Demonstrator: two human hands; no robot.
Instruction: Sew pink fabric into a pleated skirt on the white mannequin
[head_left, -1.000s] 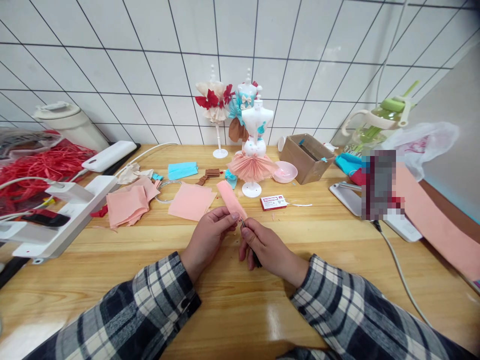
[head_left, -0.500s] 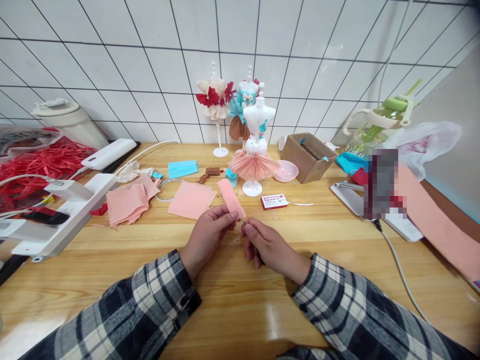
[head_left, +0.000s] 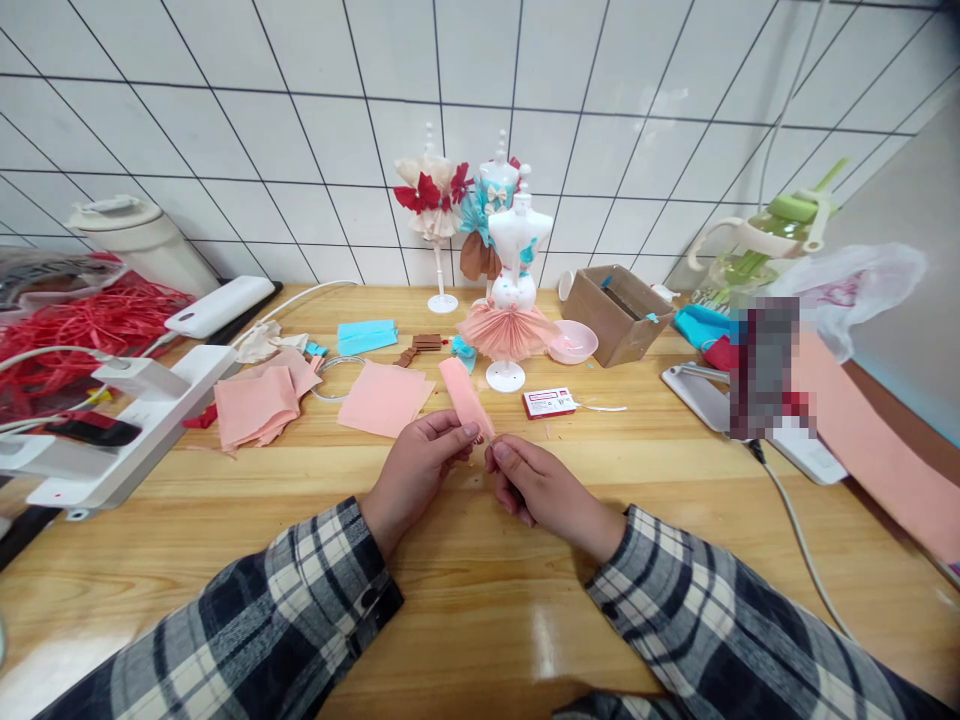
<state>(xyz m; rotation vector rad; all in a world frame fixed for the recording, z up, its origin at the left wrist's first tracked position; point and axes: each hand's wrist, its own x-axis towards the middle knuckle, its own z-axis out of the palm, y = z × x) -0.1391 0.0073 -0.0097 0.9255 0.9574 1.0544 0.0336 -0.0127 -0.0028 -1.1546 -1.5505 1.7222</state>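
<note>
A pink paper strip [head_left: 466, 396] slants up and left from between my hands, above the wooden table [head_left: 480, 620]. My left hand [head_left: 427, 455] pinches the strip's lower end between thumb and fingers. Close beside it on the right, my right hand [head_left: 536, 480] is closed around a small thin tool, mostly hidden, whose tip meets the strip's lower edge. Behind the strip stands a white mannequin [head_left: 519, 245] in a pleated pink skirt [head_left: 504, 330]. Flat pink paper sheets [head_left: 384, 398] lie to the left of the strip.
Two dressed mannequins stand further back. A pink bowl [head_left: 574, 342], a cardboard box [head_left: 619, 312] and a small red-and-white box [head_left: 548, 403] are right of centre. A power strip [head_left: 135, 440] and red shreds [head_left: 82, 320] lie left; a pixelated phone-like object stands right.
Both hands hold nearly the same places. The fingers of my right hand have shifted slightly, and less of the dark tool shows beneath them.
</note>
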